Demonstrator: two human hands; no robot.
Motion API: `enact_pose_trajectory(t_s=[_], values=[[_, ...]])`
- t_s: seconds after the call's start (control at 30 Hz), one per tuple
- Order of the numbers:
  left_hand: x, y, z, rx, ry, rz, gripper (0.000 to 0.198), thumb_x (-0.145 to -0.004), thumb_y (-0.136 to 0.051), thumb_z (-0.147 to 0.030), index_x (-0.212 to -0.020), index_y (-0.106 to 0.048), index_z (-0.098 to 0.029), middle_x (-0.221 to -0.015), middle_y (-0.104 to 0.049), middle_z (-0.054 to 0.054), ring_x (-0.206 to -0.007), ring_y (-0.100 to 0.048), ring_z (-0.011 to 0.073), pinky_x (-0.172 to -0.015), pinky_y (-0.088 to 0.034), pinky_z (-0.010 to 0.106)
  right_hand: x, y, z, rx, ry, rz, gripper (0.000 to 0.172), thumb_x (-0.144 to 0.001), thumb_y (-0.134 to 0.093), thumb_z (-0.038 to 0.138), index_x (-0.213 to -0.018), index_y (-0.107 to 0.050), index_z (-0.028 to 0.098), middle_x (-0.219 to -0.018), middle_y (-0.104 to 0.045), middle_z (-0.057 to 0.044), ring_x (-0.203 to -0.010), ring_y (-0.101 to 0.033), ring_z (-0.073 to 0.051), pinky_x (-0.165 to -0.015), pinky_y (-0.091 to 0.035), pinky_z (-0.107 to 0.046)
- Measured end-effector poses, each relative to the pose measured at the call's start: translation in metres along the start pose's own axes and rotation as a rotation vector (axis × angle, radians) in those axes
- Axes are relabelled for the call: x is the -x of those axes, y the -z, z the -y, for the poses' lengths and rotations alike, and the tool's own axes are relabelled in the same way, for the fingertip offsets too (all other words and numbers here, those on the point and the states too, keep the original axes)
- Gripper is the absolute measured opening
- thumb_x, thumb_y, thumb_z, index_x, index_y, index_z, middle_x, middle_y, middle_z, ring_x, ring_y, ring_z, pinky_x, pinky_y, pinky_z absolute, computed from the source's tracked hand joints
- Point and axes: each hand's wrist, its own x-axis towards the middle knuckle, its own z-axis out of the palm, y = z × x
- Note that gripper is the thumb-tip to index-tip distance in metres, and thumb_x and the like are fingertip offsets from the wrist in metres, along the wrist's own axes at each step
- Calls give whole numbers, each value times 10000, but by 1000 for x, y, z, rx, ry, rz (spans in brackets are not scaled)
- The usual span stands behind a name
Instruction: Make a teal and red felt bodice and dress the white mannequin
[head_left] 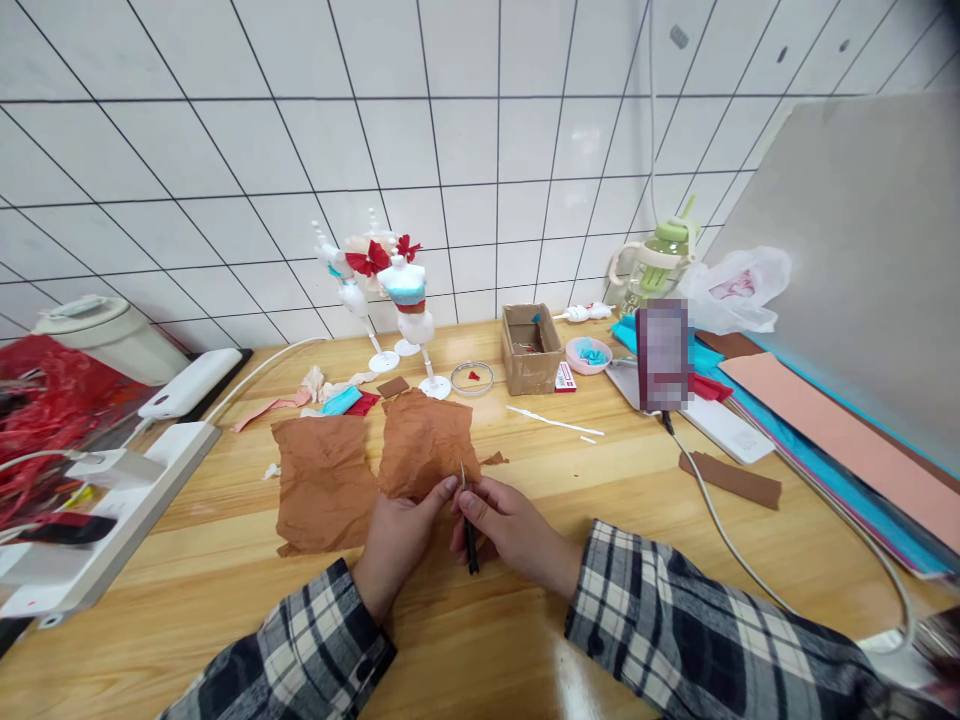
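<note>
My left hand is closed, thumb and fingers pinching the lower edge of a crinkled brown crepe-paper piece. In my right hand is a slim black tool with a pointed metal tip; its exact kind is hard to make out. The tip points away from me, against the paper's lower right edge, and the right fingertips are close to that edge. A second brown paper piece lies flat on the left, touching or nearly touching the first. A small brown scrap sits just right of the held piece.
Several small white dress forms stand behind the paper. Farther right are a cardboard box, a pink bowl, a phone on a cable and stacked coloured paper. A power strip lines the left side.
</note>
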Motion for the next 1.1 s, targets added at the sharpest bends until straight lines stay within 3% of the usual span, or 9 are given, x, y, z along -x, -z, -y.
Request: enact_pose_trajectory(t_s=[0.2,0.33,0.43,0.53,0.6,0.7,0.87,0.93,1.1], values=[[-2,0,12,-128,-190,61,357,-745,-657,-431,-997,-695,-180,-926,-749,81,-1017,-646,274,-992,-444,422,-1,1,-1,-74,106,-77,511,-798,-504,683,-899,-486,182,-599,-581,32,-473,-546,-102,-442,-438,-208],[-5,18,14,-93,-273,333,459,-690,-734,-394,-1095,-672,-189,-1108,-705,113,-1113,-598,316,-1032,-409,451,-3,6,2,-101,185,-122,467,-810,-506,657,-831,-493,190,-506,-453,77,-416,-414,-78,-420,-462,-220],[-14,46,18,25,-207,549,575,-627,-805,-336,-1164,-651,-200,-1200,-664,119,-1231,-512,341,-1085,-344,439,-4,12,6,-82,216,-105,420,-832,-508,611,-815,-499,191,-501,-394,86,-428,-347,-74,-426,-485,-233],[-24,72,24,343,-50,715,762,-587,-772,-572,-1236,-610,-205,-1234,-645,110,-1317,-410,362,-1079,-344,440,-6,20,8,33,223,-127,382,-860,-485,572,-815,-505,193,-522,-385,78,-452,-366,-81,-447,-497,-240],[-26,77,24,455,31,781,839,-562,-740,-664,-1254,-600,-213,-1231,-648,92,-1318,-402,375,-1052,-368,442,-7,23,7,168,217,-155,347,-880,-475,534,-820,-512,195,-530,-397,71,-461,-409,-89,-451,-484,-231],[-22,63,18,478,113,746,772,-610,-771,-574,-1266,-590,-210,-1244,-642,84,-1297,-434,361,-1044,-372,424,-7,26,4,344,209,-151,292,-915,-446,475,-862,-527,200,-543,-429,62,-456,-464,-97,-446,-437,-216],[-17,33,11,454,265,470,478,-703,-782,-267,-1156,-660,-172,-1153,-698,118,-1118,-613,287,-1008,-429,385,-4,25,5,561,266,-129,263,-941,-425,433,-837,-504,204,-586,-499,49,-482,-513,-95,-487,-382,-211],[-19,33,12,459,294,405,397,-738,-751,-250,-1115,-680,-146,-1090,-723,124,-1037,-656,278,-956,-472,379,-3,25,7,598,269,-90,287,-953,-398,432,-795,-475,206,-555,-495,53,-484,-511,-95,-496,-371,-209],[-25,40,17,407,252,395,373,-714,-773,-233,-1066,-695,-137,-1037,-742,110,-960,-681,258,-866,-518,335,-2,25,9,603,232,-7,306,-961,-376,436,-770,-444,207,-555,-478,61,-471,-511,-86,-482,-356,-200]])
